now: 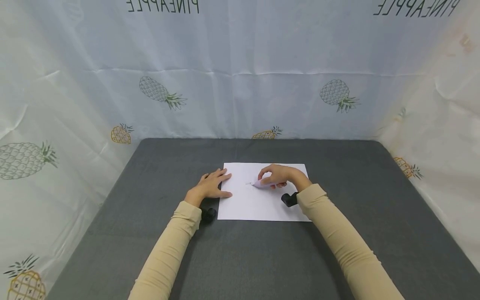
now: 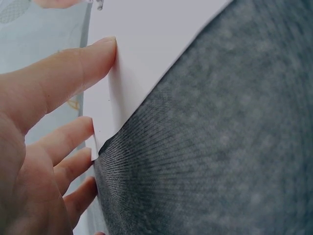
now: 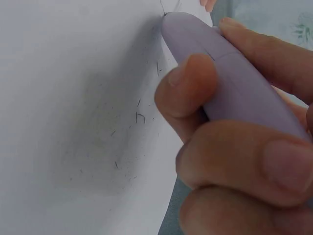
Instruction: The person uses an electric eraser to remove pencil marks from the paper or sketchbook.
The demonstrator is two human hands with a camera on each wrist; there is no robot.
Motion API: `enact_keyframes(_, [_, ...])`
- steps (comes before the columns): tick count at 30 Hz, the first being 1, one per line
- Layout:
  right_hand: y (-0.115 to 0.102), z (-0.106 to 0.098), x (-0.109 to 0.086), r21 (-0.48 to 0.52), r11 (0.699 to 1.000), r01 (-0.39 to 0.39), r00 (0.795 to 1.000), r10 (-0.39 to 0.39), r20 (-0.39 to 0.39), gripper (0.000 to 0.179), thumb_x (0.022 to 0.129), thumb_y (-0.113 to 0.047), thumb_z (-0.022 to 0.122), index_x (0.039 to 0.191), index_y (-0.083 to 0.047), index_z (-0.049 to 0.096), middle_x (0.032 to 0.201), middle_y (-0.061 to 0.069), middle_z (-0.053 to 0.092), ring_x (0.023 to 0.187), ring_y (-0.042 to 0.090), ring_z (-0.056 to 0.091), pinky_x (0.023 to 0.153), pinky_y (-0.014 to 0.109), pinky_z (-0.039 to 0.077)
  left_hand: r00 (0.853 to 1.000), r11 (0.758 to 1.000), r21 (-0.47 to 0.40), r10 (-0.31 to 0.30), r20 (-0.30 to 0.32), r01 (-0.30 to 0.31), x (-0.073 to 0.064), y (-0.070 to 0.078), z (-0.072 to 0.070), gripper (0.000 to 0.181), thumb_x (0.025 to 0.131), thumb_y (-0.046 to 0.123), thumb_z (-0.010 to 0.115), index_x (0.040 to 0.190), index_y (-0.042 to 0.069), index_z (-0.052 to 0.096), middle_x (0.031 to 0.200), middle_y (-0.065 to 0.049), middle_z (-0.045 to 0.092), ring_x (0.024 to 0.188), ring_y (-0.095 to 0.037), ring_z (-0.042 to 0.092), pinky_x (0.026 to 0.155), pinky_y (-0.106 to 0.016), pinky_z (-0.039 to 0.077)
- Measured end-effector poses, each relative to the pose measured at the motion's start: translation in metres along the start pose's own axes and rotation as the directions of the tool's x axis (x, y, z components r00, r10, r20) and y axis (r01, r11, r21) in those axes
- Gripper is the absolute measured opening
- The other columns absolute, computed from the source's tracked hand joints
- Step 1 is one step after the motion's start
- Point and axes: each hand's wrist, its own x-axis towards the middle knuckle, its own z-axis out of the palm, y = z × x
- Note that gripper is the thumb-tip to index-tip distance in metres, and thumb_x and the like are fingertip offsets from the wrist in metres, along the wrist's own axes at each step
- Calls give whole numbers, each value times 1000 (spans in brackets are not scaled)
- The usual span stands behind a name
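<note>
A white sheet of paper (image 1: 247,208) lies on the dark grey table. My left hand (image 1: 212,186) rests at its left edge with fingers spread; in the left wrist view the thumb (image 2: 93,61) presses on the paper. Over the right half of the sheet, my right hand (image 1: 283,173) grips a thick lilac pen-shaped device (image 3: 244,83) with a smooth rounded nose. Its tip points left and down, right at some thin dark lines (image 1: 249,183) near the middle of the paper. Short dark strokes and specks (image 3: 140,116) dot the sheet under the right hand.
The grey table (image 1: 255,258) reaches to a white curtain (image 1: 240,104) printed with pineapples, which hangs behind it and along both sides. Black wrist cameras (image 1: 289,200) sit at both wrists, close over the table and paper.
</note>
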Motion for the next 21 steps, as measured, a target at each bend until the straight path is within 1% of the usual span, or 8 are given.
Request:
enact_keyframes(5, [4, 0, 1, -27, 999, 30, 997, -32, -64, 28, 96, -27, 56, 121, -15, 59, 58, 0, 52, 41, 8, 34, 41, 19, 30, 1000, 1000, -3, -1, 4, 1, 0, 0, 0, 78, 88, 45, 64, 152, 15, 31, 163, -11, 21, 152, -35, 15, 121, -61, 12])
enact_keyframes(6, [4, 0, 1, -30, 999, 31, 997, -33, -64, 28, 96, -26, 56, 121, -15, 60, 58, 0, 52, 41, 8, 34, 41, 19, 30, 1000, 1000, -2, -2, 7, 2, 0, 0, 0, 78, 88, 46, 64, 152, 15, 31, 163, -11, 20, 152, -35, 15, 121, -61, 12])
enact_keyframes(10, [4, 0, -1, -35, 999, 27, 1000, -28, -10, 28, 95, -26, 56, 121, -16, 59, 59, -1, 50, 42, 8, 34, 42, 20, 30, 1000, 1000, -3, -7, 18, 7, 0, 1, 0, 79, 89, 46, 64, 153, 15, 30, 164, -10, 19, 153, -34, 14, 121, -61, 11])
enact_keyframes(12, [4, 0, -3, -36, 999, 28, 999, -28, -15, 28, 95, -26, 56, 121, -15, 59, 59, -1, 51, 42, 8, 34, 42, 20, 30, 1000, 1000, -2, -7, 17, 7, 0, 1, 0, 79, 89, 46, 64, 153, 15, 30, 164, -10, 19, 153, -34, 14, 121, -61, 11])
enact_keyframes(14, [4, -1, -4, -39, 999, 31, 998, -33, -47, 29, 96, -26, 56, 121, -14, 59, 59, 0, 52, 41, 8, 34, 41, 20, 30, 1000, 1000, -3, -7, 13, 7, 0, 1, 0, 79, 88, 45, 64, 152, 15, 30, 163, -10, 20, 153, -34, 15, 121, -61, 11])
enact_keyframes(16, [4, -2, -5, -44, 999, 27, 998, -30, -61, 28, 96, -26, 56, 121, -14, 60, 59, 0, 52, 41, 8, 34, 41, 19, 31, 1000, 1000, -3, -5, 11, 5, 0, 1, 0, 79, 88, 45, 64, 152, 15, 30, 163, -10, 20, 153, -34, 15, 121, -61, 11])
enact_keyframes(19, [4, -3, -6, -39, 999, 27, 999, -29, -28, 27, 96, -25, 57, 120, -15, 61, 59, 0, 51, 41, 8, 34, 41, 19, 31, 1000, 1000, -7, -3, 11, 3, 0, 0, 0, 78, 89, 45, 64, 152, 15, 30, 163, -10, 20, 153, -34, 14, 121, -61, 11])
enact_keyframes(21, [6, -3, -5, -28, 999, 46, 999, -47, -16, 27, 96, -25, 57, 120, -15, 60, 59, -1, 51, 41, 8, 34, 41, 19, 30, 1000, 1000, -10, -2, 11, 2, 0, 0, 0, 78, 89, 45, 64, 152, 15, 30, 163, -10, 20, 153, -34, 14, 121, -61, 11])
